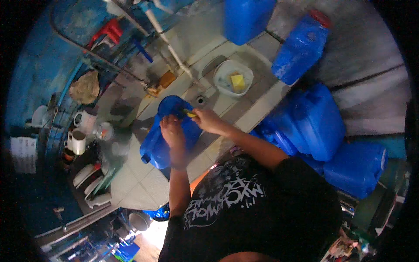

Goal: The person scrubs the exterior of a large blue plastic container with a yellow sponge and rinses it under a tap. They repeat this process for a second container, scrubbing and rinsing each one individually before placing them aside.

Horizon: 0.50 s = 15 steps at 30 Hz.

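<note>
A blue plastic jerrycan (154, 144) lies on the tiled counter in front of me. My left hand (172, 131) rests on its upper part, fingers bent over the surface; whether it grips is hard to tell. Between the fingers of my right hand (205, 119) is a yellow sponge (190, 113), held against or just beside the container's dark blue round end (171, 104). Beyond my right hand, a white plastic basin (218, 85) holds a yellow block, perhaps soap or a sponge. A round drain hole (200, 100) lies between basin and jerrycan.
More blue jerrycans stand at the back (247, 19), on the counter's right (299, 49) and below its edge (314, 121). White pipes (170, 49) run down the wall. Mugs (78, 142) and a rack of plates (95, 183) are at the left.
</note>
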Tool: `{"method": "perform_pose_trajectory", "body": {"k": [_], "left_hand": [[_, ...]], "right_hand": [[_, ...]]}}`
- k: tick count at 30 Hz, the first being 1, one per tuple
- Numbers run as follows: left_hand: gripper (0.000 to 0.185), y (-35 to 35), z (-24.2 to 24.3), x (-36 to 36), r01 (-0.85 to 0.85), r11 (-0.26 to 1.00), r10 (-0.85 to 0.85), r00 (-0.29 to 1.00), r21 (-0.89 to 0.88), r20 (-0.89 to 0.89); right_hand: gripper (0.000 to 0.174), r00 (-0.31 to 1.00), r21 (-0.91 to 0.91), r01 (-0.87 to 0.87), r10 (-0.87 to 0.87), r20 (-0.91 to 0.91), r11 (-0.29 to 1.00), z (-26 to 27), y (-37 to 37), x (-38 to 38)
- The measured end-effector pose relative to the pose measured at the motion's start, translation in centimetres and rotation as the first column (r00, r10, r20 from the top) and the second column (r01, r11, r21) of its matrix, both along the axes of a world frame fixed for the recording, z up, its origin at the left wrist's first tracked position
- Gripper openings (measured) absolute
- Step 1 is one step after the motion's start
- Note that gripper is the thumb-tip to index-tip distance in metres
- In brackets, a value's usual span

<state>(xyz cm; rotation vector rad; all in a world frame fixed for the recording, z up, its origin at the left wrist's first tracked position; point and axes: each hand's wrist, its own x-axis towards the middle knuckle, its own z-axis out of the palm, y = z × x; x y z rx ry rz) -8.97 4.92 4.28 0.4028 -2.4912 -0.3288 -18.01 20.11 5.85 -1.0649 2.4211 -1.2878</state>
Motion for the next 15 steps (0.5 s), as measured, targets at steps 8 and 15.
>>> {"method": "perform_pose_trajectory", "body": {"k": [8,15], "left_hand": [[0.022,-2.9,-1.3,0.3,0.124,0.986,-0.141,0.978,0.115,0.153],[0.028,-3.0,-2.4,-2.1,0.147,0.955,-0.085,0.968,-0.256,0.236]], "right_hand": [[0.004,0.982,-0.210,-0.088,0.049,-0.184,0.974,-4.7,-2.1,1.0],[0.023,0.996,0.037,-0.073,0.072,0.043,0.997,-5.3,-1.8,0.6]]}}
